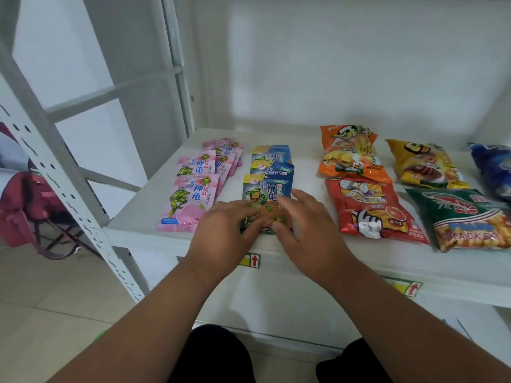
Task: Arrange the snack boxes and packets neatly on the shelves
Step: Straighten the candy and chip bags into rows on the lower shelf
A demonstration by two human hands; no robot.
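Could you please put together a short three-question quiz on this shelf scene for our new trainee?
1. True or false: both hands are on the front blue packet.
2. Which bag lies directly behind the red bag? A) the green bag B) the orange bag C) the yellow bag
3. What colour are the packets in the row nearest the shelf's left edge?

Key
1. True: the left hand and right hand both rest on its near end.
2. B.
3. Pink.
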